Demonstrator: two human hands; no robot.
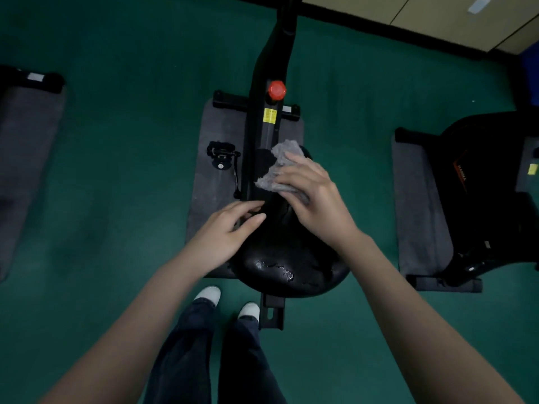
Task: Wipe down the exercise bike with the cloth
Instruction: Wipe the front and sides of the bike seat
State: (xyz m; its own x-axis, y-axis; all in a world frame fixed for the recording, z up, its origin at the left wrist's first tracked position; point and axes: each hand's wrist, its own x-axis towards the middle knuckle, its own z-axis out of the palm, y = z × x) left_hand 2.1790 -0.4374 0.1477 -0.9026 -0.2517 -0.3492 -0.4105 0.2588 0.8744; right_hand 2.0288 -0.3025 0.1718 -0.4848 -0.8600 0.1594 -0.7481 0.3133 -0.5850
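We look straight down on the exercise bike point(264, 126), which stands on a grey mat point(210, 176) on green floor point(116, 141). The cloth point(277, 167), grey and crumpled, lies on the bike's frame just ahead of the seat point(288, 258), approx. where the seat's narrow front meets the black beam. The R hand point(315, 196) rests on top of the cloth w/ fingers point(294, 160) fairly straight and spread wide, pressing it flat against the bike; part of the cloth sticks out past the fingertips toward the front. The L hand point(224, 231) sits at the left side of the seat's narrow front, fingers point(250, 204) loosely bent and narrow, tips touching the seat edge, nothing held in it. The seat's wide rear, nearest us, shows shiny wet streaks. Further up the beam there's a yellow label point(269, 115) and beyond it a red knob point(276, 90). A pedal point(221, 153) hangs left of the frame, over the mat. Below the seat we see dark trousers and two white shoes point(210, 295) on the floor. A 2nd machine point(481, 185) on its own mat stands well apart on the right, and another mat point(26, 156) lies at far left.
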